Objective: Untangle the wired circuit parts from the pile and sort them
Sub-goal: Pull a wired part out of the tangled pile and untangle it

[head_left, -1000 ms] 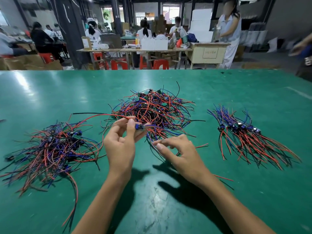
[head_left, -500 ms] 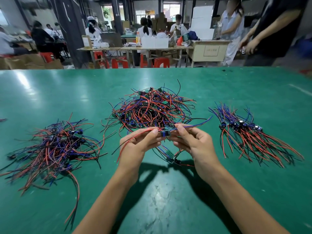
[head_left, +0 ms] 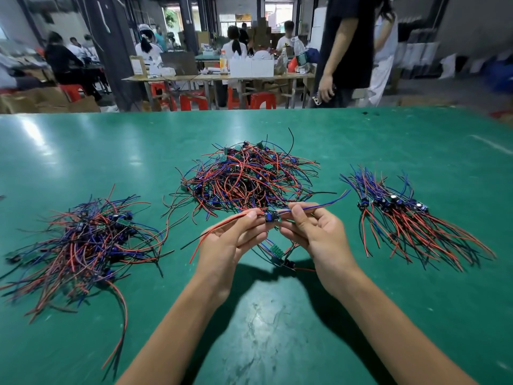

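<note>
A tangled pile of circuit parts (head_left: 247, 179) with red, black and blue wires lies mid-table. I hold one wired circuit part (head_left: 271, 217) above the table in front of the pile. My left hand (head_left: 230, 240) pinches its red and black wires, which stick out to the lower left. My right hand (head_left: 313, 232) pinches its blue wires, which point right. A loose heap of parts (head_left: 86, 240) lies on the left. On the right, a sorted bundle (head_left: 408, 220) lies with its wires combed in one direction.
Under my hands lies another part with a small green board (head_left: 277, 250). The green table (head_left: 277, 329) reaches to a far edge, behind which a person in black (head_left: 347, 51) stands. Workbenches, red stools and seated people fill the background.
My right hand rose from the table and took the part's blue wires. Both hands drew the part out of the pile's front and now hold it stretched between them.
</note>
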{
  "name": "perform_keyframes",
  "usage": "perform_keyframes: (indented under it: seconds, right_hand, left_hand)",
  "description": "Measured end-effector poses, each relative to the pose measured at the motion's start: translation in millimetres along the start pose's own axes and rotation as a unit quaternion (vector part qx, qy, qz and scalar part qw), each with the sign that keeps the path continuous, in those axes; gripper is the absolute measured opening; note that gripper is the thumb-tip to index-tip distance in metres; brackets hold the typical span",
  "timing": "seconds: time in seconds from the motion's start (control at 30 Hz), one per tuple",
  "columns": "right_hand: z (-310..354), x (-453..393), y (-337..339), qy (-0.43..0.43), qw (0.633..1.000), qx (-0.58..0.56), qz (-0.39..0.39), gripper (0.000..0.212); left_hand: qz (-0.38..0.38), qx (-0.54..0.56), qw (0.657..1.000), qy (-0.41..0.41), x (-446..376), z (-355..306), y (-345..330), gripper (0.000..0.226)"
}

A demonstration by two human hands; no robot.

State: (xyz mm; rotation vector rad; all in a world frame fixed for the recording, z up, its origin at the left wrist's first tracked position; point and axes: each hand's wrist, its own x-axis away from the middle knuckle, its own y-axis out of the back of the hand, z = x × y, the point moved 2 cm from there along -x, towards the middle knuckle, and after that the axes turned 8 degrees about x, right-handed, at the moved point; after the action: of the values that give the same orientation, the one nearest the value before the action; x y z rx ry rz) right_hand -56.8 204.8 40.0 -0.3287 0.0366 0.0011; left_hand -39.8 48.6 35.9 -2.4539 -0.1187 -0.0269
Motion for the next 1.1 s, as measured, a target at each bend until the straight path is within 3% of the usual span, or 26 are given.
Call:
perform_keyframes:
  seconds: [0.1, 0.27, 0.63, 0.77, 0.83, 0.9, 0.93, 0.97, 1.0, 1.03, 1.07, 1.1]
  right_hand:
    - [-1, 0, 0, 0.002, 1.000, 0.005, -0.006, 0.008]
    - [0, 1, -3, -0.030, 0.999, -0.006, -0.015, 0.035]
    - [-2, 2, -4, -0.044, 0.998, -0.053, -0.004, 0.032]
    - [1, 2, -3, -0.071, 0.994, -0.086, 0.009, 0.029]
    - [6, 0, 0, -0.087, 0.990, -0.109, 0.014, 0.024]
    - [12, -2, 5, -0.096, 0.988, -0.119, 0.034, 0.023]
    - [15, -2, 7, -0.100, 0.987, -0.118, 0.050, 0.022]
    - [18, -3, 9, -0.101, 0.986, -0.110, 0.069, 0.018]
    - [20, -2, 10, -0.093, 0.988, -0.084, 0.088, 0.015]
    - [21, -2, 12, -0.075, 0.990, -0.043, 0.107, 0.015]
    - [21, -2, 12, -0.052, 0.991, 0.004, 0.124, 0.016]
    - [21, -2, 12, -0.028, 0.990, 0.049, 0.133, 0.017]
  left_hand:
    - [0.006, 0.000, 1.000, -0.003, 1, -1, -1, 0.028]
    - [-0.011, -0.010, 1.000, -0.010, 3, -4, -1, 0.020]
    - [-0.011, -0.001, 1.000, -0.015, 5, -6, -1, 0.011]
    - [0.050, -0.066, 0.993, -0.079, 3, -7, -1, 0.012]
    - [0.087, -0.242, 0.940, -0.223, 1, -12, 4, 0.019]
    - [0.098, -0.435, 0.822, -0.354, -1, -14, 6, 0.027]
    - [0.094, -0.471, 0.792, -0.377, -2, -14, 8, 0.026]
    - [0.085, -0.460, 0.809, -0.357, -1, -14, 9, 0.023]
    - [0.076, -0.403, 0.863, -0.295, -1, -14, 9, 0.017]
    - [0.078, -0.317, 0.922, -0.207, -1, -13, 7, 0.016]
    - [0.090, -0.239, 0.960, -0.114, 1, -13, 4, 0.023]
    - [0.106, -0.194, 0.974, -0.039, 3, -12, 1, 0.033]
